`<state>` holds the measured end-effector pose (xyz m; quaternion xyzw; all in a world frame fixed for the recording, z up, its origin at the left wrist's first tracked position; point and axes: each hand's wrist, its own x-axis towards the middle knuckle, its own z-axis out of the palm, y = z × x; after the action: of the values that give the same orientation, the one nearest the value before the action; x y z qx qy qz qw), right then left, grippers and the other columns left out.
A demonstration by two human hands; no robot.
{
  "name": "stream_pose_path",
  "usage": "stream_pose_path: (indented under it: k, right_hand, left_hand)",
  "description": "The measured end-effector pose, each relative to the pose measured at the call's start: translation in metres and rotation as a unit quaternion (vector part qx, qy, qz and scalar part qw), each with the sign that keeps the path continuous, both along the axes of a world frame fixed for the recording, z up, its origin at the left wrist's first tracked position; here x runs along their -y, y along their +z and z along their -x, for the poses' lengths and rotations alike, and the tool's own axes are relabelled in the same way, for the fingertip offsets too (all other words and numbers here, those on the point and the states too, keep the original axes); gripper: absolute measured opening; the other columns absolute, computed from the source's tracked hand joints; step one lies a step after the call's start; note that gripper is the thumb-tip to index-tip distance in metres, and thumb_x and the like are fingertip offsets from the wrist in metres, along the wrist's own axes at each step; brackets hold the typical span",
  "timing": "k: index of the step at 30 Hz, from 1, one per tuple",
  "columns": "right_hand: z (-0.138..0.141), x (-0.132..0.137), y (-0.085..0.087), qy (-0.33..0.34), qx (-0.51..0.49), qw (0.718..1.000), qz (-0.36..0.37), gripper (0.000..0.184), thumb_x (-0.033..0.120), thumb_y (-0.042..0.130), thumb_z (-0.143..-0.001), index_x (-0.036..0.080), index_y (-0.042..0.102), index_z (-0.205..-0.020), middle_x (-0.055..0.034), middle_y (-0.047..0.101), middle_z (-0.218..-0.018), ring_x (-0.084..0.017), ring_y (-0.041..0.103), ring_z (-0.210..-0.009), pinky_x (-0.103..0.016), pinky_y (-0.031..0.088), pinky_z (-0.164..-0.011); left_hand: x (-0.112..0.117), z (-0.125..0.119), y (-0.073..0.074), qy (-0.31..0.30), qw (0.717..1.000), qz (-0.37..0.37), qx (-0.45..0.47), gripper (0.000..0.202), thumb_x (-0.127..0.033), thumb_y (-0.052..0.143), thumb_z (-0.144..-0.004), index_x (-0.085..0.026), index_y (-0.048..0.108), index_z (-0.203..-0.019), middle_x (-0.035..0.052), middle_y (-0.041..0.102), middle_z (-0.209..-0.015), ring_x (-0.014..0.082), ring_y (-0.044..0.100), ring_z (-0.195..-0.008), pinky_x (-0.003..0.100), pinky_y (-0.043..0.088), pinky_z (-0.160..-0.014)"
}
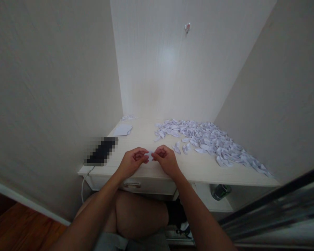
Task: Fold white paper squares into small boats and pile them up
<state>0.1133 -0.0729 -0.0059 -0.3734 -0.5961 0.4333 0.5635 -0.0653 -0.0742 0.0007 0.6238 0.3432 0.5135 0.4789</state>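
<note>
Between my two hands is a small piece of white paper (150,156), held just above the front part of the white desk (143,139). My left hand (135,158) pinches its left edge between thumb and fingers. Its right edge is pinched in the same way by my right hand (164,157). How the paper is folded is too small to make out. To the right of my right hand, two folded paper pieces (181,147) lie apart from a large spread heap of folded white papers (206,137).
A stack of flat white sheets (122,130) lies at the back left, with thin paper scraps (129,118) behind it. A blurred-out dark object (102,152) and a white cable (82,188) are at the left edge. Below the desktop are a drawer handle (132,185) and a can (221,191).
</note>
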Motion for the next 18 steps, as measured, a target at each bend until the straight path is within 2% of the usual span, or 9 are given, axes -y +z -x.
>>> stream_pose_path:
  k: [6, 10, 13, 18]
  right_hand:
    - [0.0013, 0.0008, -0.0029, 0.02, 0.054, 0.998, -0.007, 0.019, 0.034, 0.069, -0.082, 0.02, 0.055, -0.081, 0.0029, 0.063, -0.065, -0.015, 0.067, -0.06, -0.026, 0.052, -0.059]
    - [0.0008, 0.003, -0.0024, 0.0, 0.13, 0.99, -0.064, 0.014, 0.032, 0.065, -0.087, 0.021, 0.067, -0.095, -0.0008, 0.068, -0.077, -0.015, 0.068, -0.069, -0.027, 0.052, -0.066]
    - [-0.0005, 0.0047, 0.0002, -0.017, 0.179, 0.978, -0.102, 0.017, 0.028, 0.069, -0.083, 0.023, 0.074, -0.099, -0.0034, 0.071, -0.085, -0.016, 0.067, -0.076, -0.028, 0.052, -0.071]
    - [-0.0023, 0.0038, -0.0001, -0.002, 0.141, 0.988, -0.067, 0.024, 0.031, 0.077, -0.075, 0.022, 0.076, -0.097, -0.0042, 0.073, -0.085, -0.016, 0.066, -0.075, -0.029, 0.053, -0.07]
  left_hand:
    - [0.001, 0.0024, 0.0024, 0.003, 1.0, -0.024, -0.018, 0.023, -0.037, 0.073, -0.078, -0.017, 0.062, -0.082, 0.0011, 0.07, -0.064, 0.0165, 0.069, -0.059, 0.027, 0.054, -0.06]
    - [-0.0013, 0.0049, 0.0024, 0.011, 0.999, -0.02, -0.038, 0.023, -0.039, 0.072, -0.079, -0.016, 0.069, -0.081, 0.0025, 0.071, -0.063, 0.0172, 0.068, -0.059, 0.028, 0.054, -0.06]
    - [-0.0038, 0.0069, 0.0003, 0.012, 0.999, 0.0, -0.031, 0.026, -0.04, 0.075, -0.076, -0.015, 0.072, -0.084, 0.0037, 0.073, -0.065, 0.0183, 0.07, -0.06, 0.029, 0.056, -0.062]
    - [-0.0047, 0.009, -0.0023, -0.024, 0.998, 0.048, -0.014, 0.039, -0.038, 0.084, -0.065, -0.014, 0.074, -0.094, 0.0088, 0.078, -0.08, 0.0219, 0.074, -0.073, 0.032, 0.057, -0.071]
